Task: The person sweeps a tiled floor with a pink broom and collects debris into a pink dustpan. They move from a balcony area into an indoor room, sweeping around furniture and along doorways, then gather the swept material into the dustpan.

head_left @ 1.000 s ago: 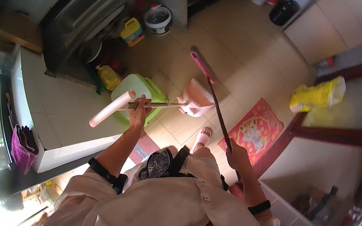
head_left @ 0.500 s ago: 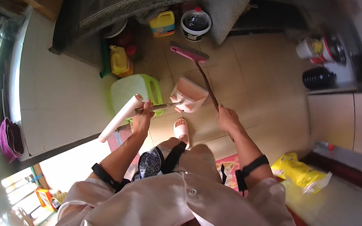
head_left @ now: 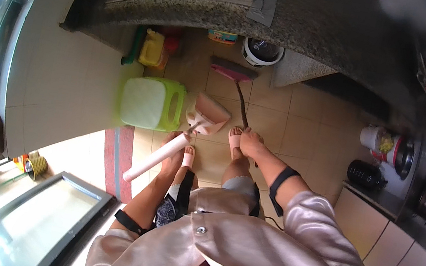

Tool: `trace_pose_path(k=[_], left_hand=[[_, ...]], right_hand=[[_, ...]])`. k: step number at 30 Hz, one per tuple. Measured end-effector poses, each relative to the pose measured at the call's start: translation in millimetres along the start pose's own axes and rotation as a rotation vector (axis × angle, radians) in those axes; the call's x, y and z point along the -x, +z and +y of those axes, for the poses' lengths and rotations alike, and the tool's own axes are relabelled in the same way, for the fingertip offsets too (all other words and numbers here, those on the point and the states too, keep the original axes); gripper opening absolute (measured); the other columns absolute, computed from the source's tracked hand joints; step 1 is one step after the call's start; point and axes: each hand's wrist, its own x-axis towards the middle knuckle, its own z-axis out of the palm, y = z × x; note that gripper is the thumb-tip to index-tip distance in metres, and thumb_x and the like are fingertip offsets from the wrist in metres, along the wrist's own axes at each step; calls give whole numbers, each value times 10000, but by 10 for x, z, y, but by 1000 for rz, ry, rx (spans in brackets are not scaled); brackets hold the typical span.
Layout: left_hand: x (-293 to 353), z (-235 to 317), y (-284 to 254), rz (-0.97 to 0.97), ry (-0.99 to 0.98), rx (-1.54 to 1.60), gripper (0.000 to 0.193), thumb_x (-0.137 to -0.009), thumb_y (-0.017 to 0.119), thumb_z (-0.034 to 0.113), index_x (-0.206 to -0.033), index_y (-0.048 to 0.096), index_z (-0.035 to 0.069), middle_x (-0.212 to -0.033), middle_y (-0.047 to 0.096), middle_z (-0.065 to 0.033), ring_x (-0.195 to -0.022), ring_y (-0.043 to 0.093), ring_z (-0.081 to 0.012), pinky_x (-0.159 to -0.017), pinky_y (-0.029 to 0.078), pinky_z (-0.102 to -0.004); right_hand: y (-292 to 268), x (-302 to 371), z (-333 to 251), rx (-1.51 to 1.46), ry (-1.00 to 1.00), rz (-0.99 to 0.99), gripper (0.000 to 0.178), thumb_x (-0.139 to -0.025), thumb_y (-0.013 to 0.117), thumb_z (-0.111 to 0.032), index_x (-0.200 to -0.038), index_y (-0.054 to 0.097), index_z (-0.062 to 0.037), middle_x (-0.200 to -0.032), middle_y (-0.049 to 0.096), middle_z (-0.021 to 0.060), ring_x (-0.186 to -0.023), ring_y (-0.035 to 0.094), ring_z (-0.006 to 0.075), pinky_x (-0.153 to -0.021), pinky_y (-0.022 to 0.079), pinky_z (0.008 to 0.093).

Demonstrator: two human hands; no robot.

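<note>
My right hand (head_left: pixel 251 142) is wrapped round the dark stick of a broom (head_left: pixel 242 104). Its pink head with grey bristles rests on the tiles near the counter. Low on the left, my left hand (head_left: pixel 172 140) is closed at the handle of a pale pink dustpan (head_left: pixel 212 111), its fingers partly hidden. A pale pink tube (head_left: pixel 155 158) slants across that hand; whether it belongs to the dustpan's handle I cannot tell. The dustpan's mouth faces away from me, a little left of the broom stick and apart from the broom head.
A green stool (head_left: pixel 151 103) stands left of the dustpan. Under the granite counter (head_left: pixel 188 11) with its sink are a yellow jug (head_left: pixel 152 48) and a black-and-white bucket (head_left: pixel 261 54). A black container (head_left: pixel 365 174) sits on the right-hand counter. My feet wear pink slippers (head_left: pixel 235 136).
My view has turned and shifted, bringing more of the counter into sight. My right foot now shows beside the broom. The broom head remains on the floor, and both hands keep their grips.
</note>
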Motion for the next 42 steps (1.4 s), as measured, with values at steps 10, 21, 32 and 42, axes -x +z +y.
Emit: trace_pose_path(k=[10, 21, 32, 42], left_hand=[[-3, 13, 119, 164, 29, 109, 321, -813, 545, 286, -803, 582, -33, -583, 517, -51, -552, 491, -102, -495, 389, -226], [461, -374, -60, 503, -177, 128, 269, -824, 532, 233, -828, 586, -30, -697, 584, -77, -643, 501, -121, -593, 408, -245], [598, -556, 157, 565, -150, -48, 147, -765, 560, 128, -816, 575, -9, -655, 562, -136, -583, 533, -195, -542, 417, -290], [1334, -594, 527, 562, -128, 16, 105, -740, 534, 60, -804, 583, -8, -671, 574, -143, -616, 561, -243, -564, 431, -312]], right_hand=[[-997, 762, 949, 47, -387, -239, 417, -735, 425, -61, -1126, 369, 75, -908, 539, 260, -870, 527, 380, -719, 431, 426], [-1174, -1076, -366, 675, -493, 51, 504, -684, 509, -13, -1155, 369, 100, -989, 549, 206, -883, 552, 314, -704, 464, 382], [-1517, -71, 386, 852, -681, -226, 417, -728, 467, -57, -1121, 408, 69, -913, 562, 210, -880, 540, 337, -737, 438, 410], [-1236, 212, 1017, 729, -337, -66, 495, -710, 486, -39, -1172, 343, 70, -999, 528, 242, -959, 511, 336, -792, 416, 420]])
